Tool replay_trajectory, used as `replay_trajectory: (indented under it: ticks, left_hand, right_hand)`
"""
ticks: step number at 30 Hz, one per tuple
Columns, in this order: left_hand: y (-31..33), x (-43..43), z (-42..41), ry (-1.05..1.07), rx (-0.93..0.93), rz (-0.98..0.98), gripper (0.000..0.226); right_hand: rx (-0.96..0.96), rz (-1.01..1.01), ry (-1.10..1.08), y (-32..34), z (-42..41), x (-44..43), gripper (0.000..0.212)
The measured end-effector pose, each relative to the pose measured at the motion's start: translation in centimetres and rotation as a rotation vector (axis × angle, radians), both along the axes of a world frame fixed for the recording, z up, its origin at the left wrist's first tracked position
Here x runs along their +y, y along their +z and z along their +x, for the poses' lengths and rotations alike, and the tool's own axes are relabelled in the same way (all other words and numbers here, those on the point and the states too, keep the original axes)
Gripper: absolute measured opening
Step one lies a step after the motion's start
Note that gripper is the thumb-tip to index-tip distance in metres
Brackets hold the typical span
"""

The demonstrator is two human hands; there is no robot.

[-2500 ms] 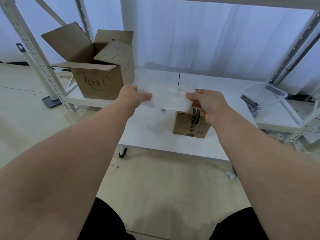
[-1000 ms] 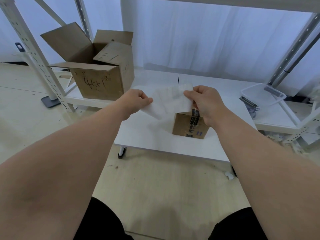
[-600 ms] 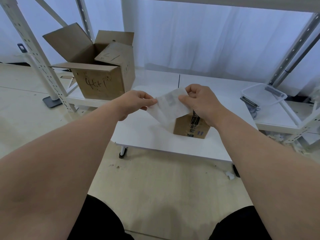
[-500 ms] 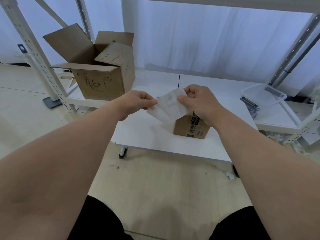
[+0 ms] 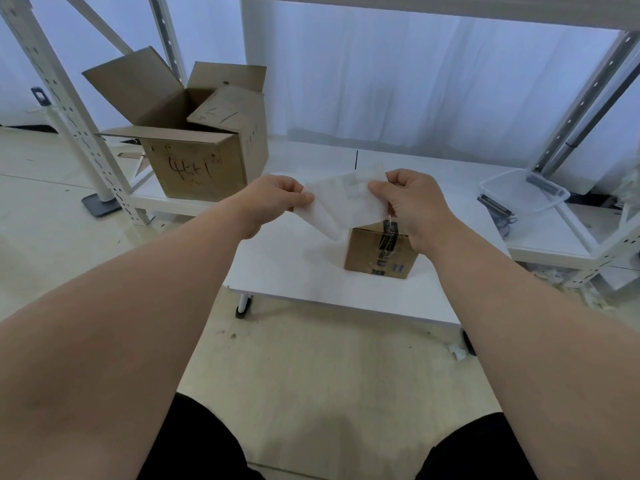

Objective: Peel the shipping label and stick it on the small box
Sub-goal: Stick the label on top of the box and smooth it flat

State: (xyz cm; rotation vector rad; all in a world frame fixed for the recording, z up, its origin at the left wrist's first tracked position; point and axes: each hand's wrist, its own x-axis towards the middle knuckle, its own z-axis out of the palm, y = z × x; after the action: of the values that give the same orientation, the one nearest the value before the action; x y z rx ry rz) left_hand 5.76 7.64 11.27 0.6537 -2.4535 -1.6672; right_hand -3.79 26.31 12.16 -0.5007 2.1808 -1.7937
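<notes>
A: Where do we look from?
B: Head-worn, wide-angle, single view. We face forward and down, along our forearms [image 5: 138, 306].
A: How near?
B: Our left hand [image 5: 273, 199] and right hand [image 5: 412, 202] sit close, mid-frame; white table [image 5: 284, 271] just beyond; curtain [image 5: 381, 81] far; legs [image 5: 201, 441] at the near edge.

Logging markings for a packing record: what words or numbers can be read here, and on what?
"4+1" or similar, handwritten, hard to make out: large open box.
Faint print, too blurred to read: shipping label.
Dark print on tape, unreadable: small box.
</notes>
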Motion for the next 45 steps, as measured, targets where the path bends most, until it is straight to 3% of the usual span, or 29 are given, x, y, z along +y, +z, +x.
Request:
replay_trajectory:
  ticks: [9,24,38,45]
  left_hand:
    - [-0.4,0.3,-1.0,0.145,-0.009,-0.057,0.024]
    - [-0.5,0.1,-0.9,0.221,0.006,-0.089,0.016]
    - [-0.6,0.0,-0.8,0.227,0.221,-0.172,0.025]
    - [0.8,0.9,-1.0,0.206,0.319,-0.361,0.020]
  right_hand:
    - [-0.033,0.002,-0.042,-0.4,-0.1,-0.5,0.007]
    - [-0.077,-0.076,-0.063,-0.4,-0.2,-0.4,0.007]
    - [-0.125,-0.244,-0.177,-0.2,-0.8,-0.1,0.011]
    - [-0.207,-0.293,-0.214,-0.2,-0.8,-0.4,0.012]
